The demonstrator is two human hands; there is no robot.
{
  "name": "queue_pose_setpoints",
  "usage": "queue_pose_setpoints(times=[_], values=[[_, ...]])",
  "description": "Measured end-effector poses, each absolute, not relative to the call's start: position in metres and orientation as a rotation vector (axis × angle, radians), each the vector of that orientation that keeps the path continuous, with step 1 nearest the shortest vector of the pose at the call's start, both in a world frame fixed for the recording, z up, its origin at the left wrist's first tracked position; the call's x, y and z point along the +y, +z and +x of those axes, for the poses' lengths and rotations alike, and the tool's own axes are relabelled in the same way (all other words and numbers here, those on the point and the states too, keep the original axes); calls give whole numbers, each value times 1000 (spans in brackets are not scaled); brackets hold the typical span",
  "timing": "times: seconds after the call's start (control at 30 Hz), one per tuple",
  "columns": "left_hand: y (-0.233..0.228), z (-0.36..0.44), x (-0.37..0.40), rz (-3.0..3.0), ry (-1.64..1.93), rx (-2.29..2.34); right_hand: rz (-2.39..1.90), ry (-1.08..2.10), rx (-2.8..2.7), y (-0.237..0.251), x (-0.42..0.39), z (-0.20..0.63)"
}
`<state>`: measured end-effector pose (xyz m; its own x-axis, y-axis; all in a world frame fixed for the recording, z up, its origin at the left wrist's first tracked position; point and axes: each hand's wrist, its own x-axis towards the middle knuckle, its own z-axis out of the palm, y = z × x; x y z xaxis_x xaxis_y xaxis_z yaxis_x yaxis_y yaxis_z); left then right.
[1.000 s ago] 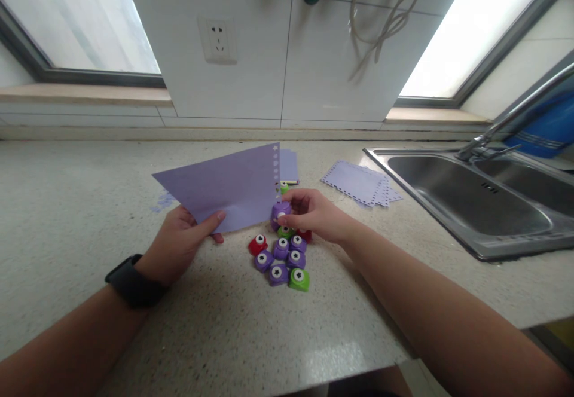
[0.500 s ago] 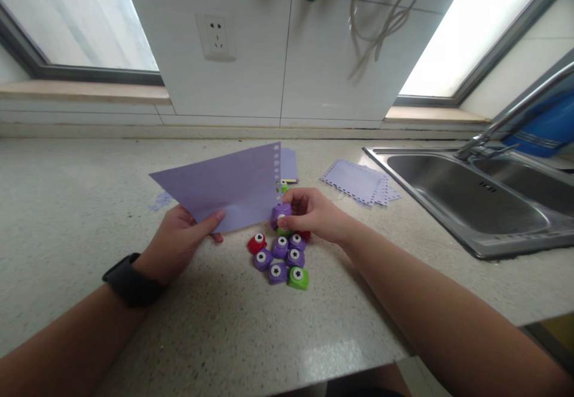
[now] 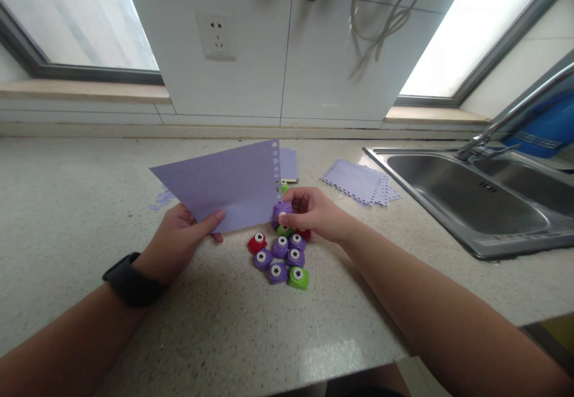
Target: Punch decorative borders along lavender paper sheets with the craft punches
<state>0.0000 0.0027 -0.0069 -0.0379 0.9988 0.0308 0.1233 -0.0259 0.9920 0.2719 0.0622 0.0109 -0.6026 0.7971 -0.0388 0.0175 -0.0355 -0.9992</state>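
My left hand pinches a sheet of purple paper at its lower edge, thumb on top, holding it tilted above the counter. A row of small punched shapes runs down the sheet's right edge. My right hand grips a purple craft punch at the sheet's lower right corner; whether the paper sits inside its slot I cannot tell. Just below lie several more punches: a red punch, purple punches and a green punch, with white buttons marked by dark shapes. Other punches are partly hidden behind my right hand.
Purple sheets with punched edges lie right of centre. Behind the held sheet is another purple stack. Small purple paper bits are scattered at left. A steel sink with a faucet is set into the counter at right.
The purple sheet's right edge has shifted slightly left and up. My right hand and the punch have stayed almost in place, the punch turning a little.
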Motion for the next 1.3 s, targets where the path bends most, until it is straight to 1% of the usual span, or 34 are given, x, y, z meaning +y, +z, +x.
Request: queue_pose_setpoints(times=[0.73, 1.3], values=[[-14, -1, 4, 1234, 1251, 1235, -897, 1663, -1566, 1, 71, 276], [-10, 1, 2, 1249, 1248, 1264, -900, 1655, -1582, 2, 71, 277]])
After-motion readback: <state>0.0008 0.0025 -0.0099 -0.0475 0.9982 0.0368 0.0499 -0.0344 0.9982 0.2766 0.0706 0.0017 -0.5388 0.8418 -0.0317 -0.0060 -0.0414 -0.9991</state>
